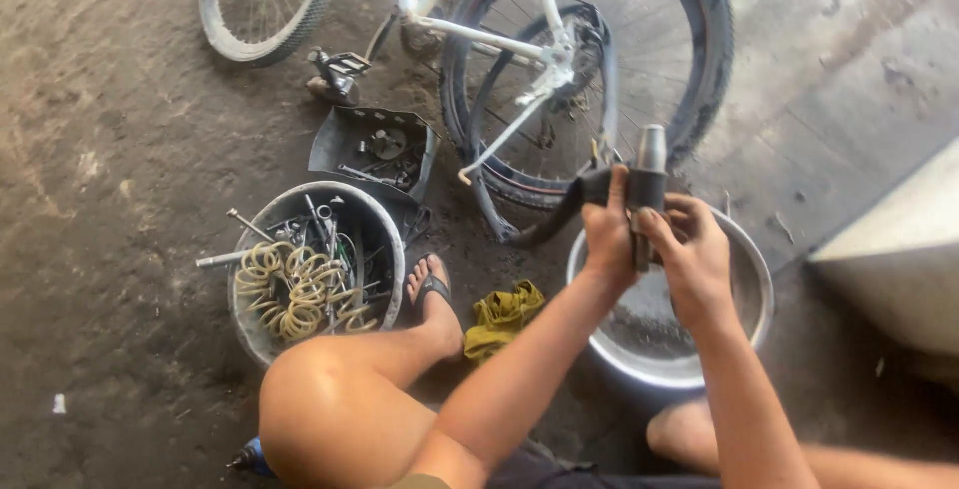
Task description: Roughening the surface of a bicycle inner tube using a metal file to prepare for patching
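On my left a round tub (385, 239) stands on the dirt floor, full of tools and a yellow coiled hose (295, 289), and a yellow rag (502, 315) lies beside my sandalled foot (432, 289). My left hand (607, 234) is closed around a black inner tube (577, 194), holding it over a metal basin (754, 279). My right hand (694, 254) is closed around a grey cylinder tool (649, 174), touching the tube, with the white bicycle's rear wheel (699, 59) just behind.

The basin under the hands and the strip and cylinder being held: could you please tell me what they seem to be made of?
The basin looks like bare metal, probably aluminium: a dull silver rim with a scuffed grey inside. The black strip held by the left hand bends limply with a matte surface, so likely inner-tube rubber. The cylinder gripped by the right hand shows a grey metallic sheen.
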